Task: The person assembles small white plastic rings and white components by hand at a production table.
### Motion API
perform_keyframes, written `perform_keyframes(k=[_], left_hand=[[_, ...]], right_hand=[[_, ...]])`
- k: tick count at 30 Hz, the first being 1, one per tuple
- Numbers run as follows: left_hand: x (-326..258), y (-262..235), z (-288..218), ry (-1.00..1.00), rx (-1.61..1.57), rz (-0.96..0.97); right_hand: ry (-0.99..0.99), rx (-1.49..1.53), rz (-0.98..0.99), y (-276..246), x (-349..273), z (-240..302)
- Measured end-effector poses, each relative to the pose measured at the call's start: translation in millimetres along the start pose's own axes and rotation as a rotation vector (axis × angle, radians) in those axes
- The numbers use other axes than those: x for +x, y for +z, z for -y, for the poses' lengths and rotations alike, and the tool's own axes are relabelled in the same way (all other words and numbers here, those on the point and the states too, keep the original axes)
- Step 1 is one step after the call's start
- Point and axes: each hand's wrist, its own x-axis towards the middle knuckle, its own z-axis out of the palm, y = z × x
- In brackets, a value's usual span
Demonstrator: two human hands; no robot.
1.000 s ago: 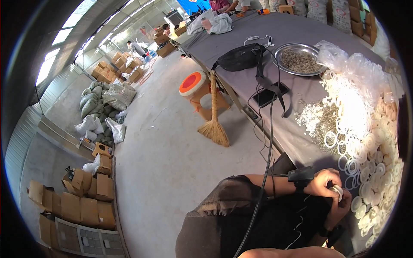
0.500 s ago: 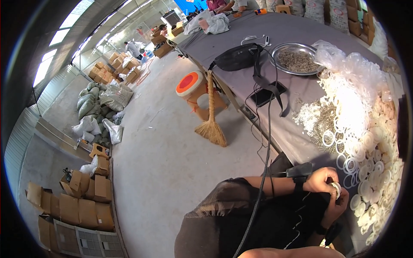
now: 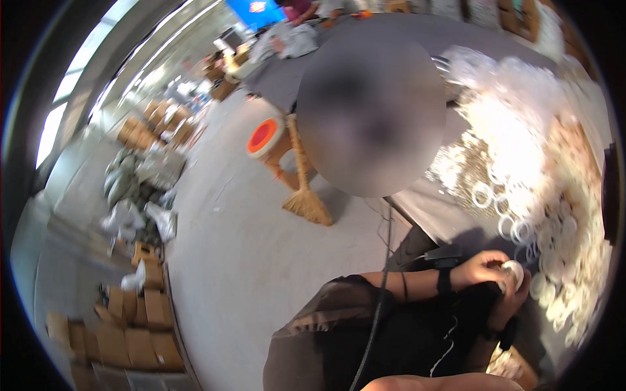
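Two-handed hold on a small white part, seen from the head. The disc [image 3: 514, 275] lies at the lower right of the frame, lifted clear of the heap and held before the dark clothing. The left hand [image 3: 481, 268], wearing a dark wrist strap [image 3: 445, 280], meets it from the left with thumb and fingers drawn in narrow at its edge. The right hand [image 3: 514, 301] supports it from below, its fingers bent against the piece; the exact contact of each fingertip is too blurred to tell.

Compared with the preceding views, the disc shows more of its broad face and less of its edge. It appears to have been turned within the grasp rather than released, so handling of this one piece seems unfinished. The whole scene has also shifted and smeared, suggesting a turn of the head.

Just beside the hands, at right, spreads a heap of white rings [image 3: 553, 225], with small pieces [image 3: 460, 171] at its left margin and clear bags [image 3: 515, 81] above. A round blur hides the middle of the table [image 3: 422, 208]; only the rim of a metal bowl [image 3: 441, 62] emerges beside it. Left of the table stand a broom [image 3: 305, 203] and a stool [image 3: 266, 138]; sacks [image 3: 124, 179] and cartons [image 3: 134, 345] occupy the left of the frame.
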Motion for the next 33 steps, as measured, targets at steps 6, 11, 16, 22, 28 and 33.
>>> perform_keyframes(k=[6, 11, 16, 22, 28, 33], left_hand=[[-3, 2, -20, 0.037, 0.556, -0.121], [3, -13, -27, -0.06, 0.477, -0.219], [11, -20, -30, 0.012, 0.458, -0.244], [9, -65, -48, 0.172, 0.573, -0.401], [62, -147, -108, 0.425, 1.278, -0.65], [126, -207, -138, 0.426, 1.586, -0.663]], right_hand=[[0.057, 0.17, -0.179, -17, 14, -6], [0.215, 0.186, -0.221, -53, 52, 25], [0.084, 0.537, -0.342, -90, 83, 19], [0.018, 0.432, -0.451, -65, 70, 21], [-0.018, 0.166, -0.16, -29, 31, 1], [0.093, 0.145, -0.007, -8, 20, -3]])
